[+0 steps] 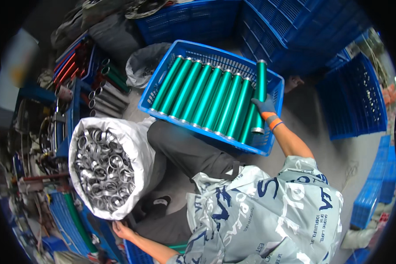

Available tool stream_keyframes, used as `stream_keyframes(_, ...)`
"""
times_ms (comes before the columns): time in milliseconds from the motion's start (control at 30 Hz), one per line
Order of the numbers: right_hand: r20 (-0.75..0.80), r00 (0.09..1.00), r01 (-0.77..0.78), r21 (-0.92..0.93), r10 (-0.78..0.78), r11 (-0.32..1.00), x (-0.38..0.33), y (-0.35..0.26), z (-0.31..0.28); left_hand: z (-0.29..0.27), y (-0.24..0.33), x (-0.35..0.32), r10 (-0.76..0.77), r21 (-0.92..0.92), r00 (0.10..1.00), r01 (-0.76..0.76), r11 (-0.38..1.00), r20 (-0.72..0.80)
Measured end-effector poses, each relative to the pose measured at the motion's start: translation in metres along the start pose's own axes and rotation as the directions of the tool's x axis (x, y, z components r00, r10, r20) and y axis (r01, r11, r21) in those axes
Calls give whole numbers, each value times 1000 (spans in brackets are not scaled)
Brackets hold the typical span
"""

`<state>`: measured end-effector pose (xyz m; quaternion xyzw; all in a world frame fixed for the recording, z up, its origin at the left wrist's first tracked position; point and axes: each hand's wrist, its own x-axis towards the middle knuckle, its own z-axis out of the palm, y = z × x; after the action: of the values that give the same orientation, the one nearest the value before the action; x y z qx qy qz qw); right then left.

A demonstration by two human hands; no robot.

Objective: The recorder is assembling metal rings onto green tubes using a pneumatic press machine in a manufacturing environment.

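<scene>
The right hand (265, 108), gloved, is closed around one green tube (261, 94), held upright at the right end of the blue crate (162, 72). To its left, nine more green tubes lie side by side in the crate. The left hand (121, 229), bare and loosely open, rests against the white sack (138, 141) of metal rings (103, 169).

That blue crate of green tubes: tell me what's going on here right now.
A person in a printed grey and blue shirt is working over the blue crate. The gloved right hand grips one green tube, holding it nearly upright at the crate's right end, beside a row of green tubes lying side by side. The bare left hand rests at the bottom of a white sack filled with metal rings. Empty blue crates stand around.
</scene>
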<state>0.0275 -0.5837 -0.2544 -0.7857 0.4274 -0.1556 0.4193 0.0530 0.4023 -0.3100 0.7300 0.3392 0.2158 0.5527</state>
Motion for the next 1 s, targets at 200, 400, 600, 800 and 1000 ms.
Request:
stream_keyframes(200,-44,987,-163,-269,157,949,-53,80,69,-15,5,-8,53,87,998,-50,995,-24)
stream_keyframes(400,100,946,-270,-282,308,920,-90,133,108,-15,2,-15,67,95,998,-68,993,14)
stream_keyframes(600,189,915,-302,-263,356,916,-78,123,91,-11,9,-21,29,222,998,-41,974,55)
stream_keyframes(800,198,916,-281,-301,348,911,-72,125,85,-5,-2,-3,239,263,968,-249,932,69)
stream_keyframes(1000,374,895,-67,-422,241,904,-60,163,136,-28,37,-34,266,292,958,-225,929,-107)
